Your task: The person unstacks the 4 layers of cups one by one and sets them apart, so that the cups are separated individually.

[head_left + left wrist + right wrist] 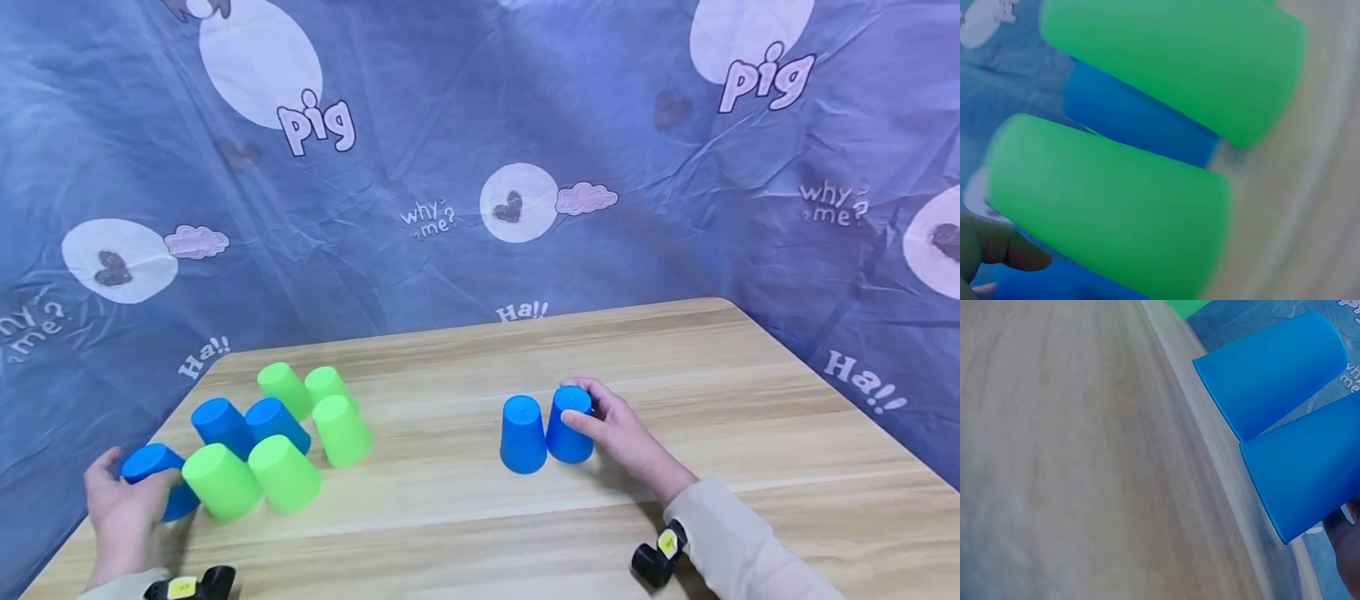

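Observation:
On the right half of the table, my right hand (pixel 621 431) holds an upside-down blue cup (pixel 567 435), thumb on the near side and fingers behind it. A second blue cup (pixel 522 436) stands upside down just left of it; the right wrist view shows both cups, the held one (pixel 1310 465) nearer the hand. At the far left, my left hand (pixel 127 506) grips another blue cup (pixel 178 500) between thumb and fingers. A green cup (pixel 222 483) stands right beside that cup and partly covers it in the left wrist view.
Another green cup (pixel 286 475) stands at the front of the left group. Behind it are two blue cups (pixel 225 427) and several green cups (pixel 342 431), all upside down. The wooden table (pixel 450 533) ends at a printed blue cloth (pixel 420 275).

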{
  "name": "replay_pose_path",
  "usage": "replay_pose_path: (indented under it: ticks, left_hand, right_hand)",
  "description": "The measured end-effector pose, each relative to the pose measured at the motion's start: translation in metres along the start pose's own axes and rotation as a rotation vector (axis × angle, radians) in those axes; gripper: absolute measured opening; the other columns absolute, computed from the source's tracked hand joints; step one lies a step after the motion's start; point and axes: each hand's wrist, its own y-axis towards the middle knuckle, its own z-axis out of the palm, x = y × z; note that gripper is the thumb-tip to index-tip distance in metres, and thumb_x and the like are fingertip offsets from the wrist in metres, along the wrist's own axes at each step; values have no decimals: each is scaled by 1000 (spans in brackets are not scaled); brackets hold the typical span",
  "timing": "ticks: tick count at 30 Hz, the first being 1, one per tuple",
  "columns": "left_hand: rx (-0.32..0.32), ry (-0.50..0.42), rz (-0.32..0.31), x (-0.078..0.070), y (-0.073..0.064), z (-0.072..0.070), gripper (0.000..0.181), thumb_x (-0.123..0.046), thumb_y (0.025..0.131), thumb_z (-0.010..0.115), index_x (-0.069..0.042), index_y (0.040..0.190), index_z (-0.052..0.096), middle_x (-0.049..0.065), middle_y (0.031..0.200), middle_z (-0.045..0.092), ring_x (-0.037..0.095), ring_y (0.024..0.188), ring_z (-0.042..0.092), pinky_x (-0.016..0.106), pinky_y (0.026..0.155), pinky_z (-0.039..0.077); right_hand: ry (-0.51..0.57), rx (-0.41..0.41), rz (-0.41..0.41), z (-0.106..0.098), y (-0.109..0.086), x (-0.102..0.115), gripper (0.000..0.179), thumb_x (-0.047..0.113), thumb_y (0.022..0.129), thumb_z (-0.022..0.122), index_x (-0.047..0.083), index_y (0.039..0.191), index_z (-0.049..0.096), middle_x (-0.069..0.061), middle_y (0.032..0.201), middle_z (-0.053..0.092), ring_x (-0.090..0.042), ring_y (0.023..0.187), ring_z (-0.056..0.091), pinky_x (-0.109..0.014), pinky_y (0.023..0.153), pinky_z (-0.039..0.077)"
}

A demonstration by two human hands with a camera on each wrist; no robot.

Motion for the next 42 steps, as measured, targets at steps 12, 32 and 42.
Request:
replay_pose_path:
  ticks: [12, 32, 42]
  left_hand:
    - [-137, -70, 591, -56, -76, 19, 70, -2, 82, 55, -28, 141, 29, -3, 148, 26, 9, 137, 18, 27, 112, 13]
    - [552, -88, 834, -30, -169, 123, 60, 6, 78, 64, 2, 133, 40, 15, 138, 43, 27, 130, 37, 32, 110, 28]
    - [920, -322, 392, -15, -215, 160, 65, 5, 79, 60, 6, 137, 31, 20, 145, 31, 34, 137, 24, 44, 113, 17]
  right_hand:
    - [13, 7, 2, 2, 0, 3, 50, 26, 93, 55, 5, 134, 38, -20, 131, 45, -41, 122, 42, -58, 98, 37]
    - [19, 3, 18, -2, 2, 5, 51, 27, 94, 54, 4, 135, 36, -20, 133, 43, -42, 123, 41, -60, 98, 35]
    - [10, 10, 11, -2, 4, 2, 50, 27, 93, 54, 5, 134, 37, -20, 133, 44, -42, 123, 41, -60, 97, 37]
